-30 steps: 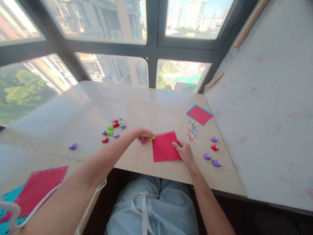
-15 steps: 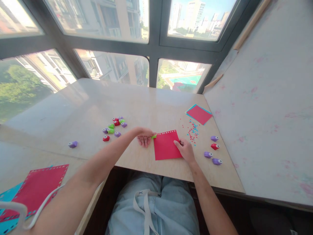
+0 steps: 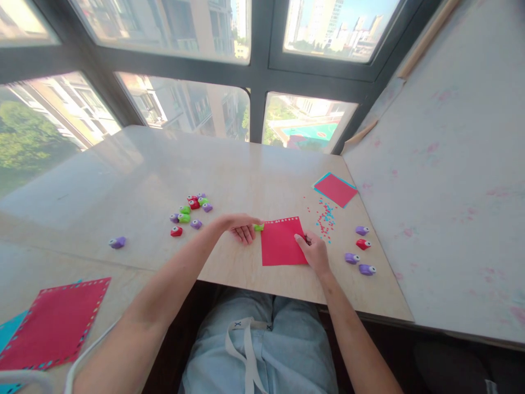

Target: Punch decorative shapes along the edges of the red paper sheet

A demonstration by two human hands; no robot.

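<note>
A red paper sheet (image 3: 282,244) lies on the table before me, with a row of punched holes along its far edge. My right hand (image 3: 315,253) grips the sheet's right side, thumb on top and fingers curled underneath. At the upper left corner of the paper is a small green paper punch (image 3: 258,227). My left hand (image 3: 243,228) holds this punch at its fingertips, the other fingers hanging below with the palm partly turned away. How far the paper reaches into the punch cannot be made out.
Several coloured punches (image 3: 193,204) cluster on the left, with a lone purple punch (image 3: 117,242) farther out. More punches (image 3: 363,244) stand at right. Red and blue paper dots (image 3: 326,219) lie near stacked sheets (image 3: 336,189). Hole-edged red paper (image 3: 61,323) and a white cable (image 3: 88,350) are lower left.
The view has shifted slightly. My left hand and the green punch stay at the sheet's upper left corner, the fingers slightly shifted. My right hand keeps its grip on the paper.
</note>
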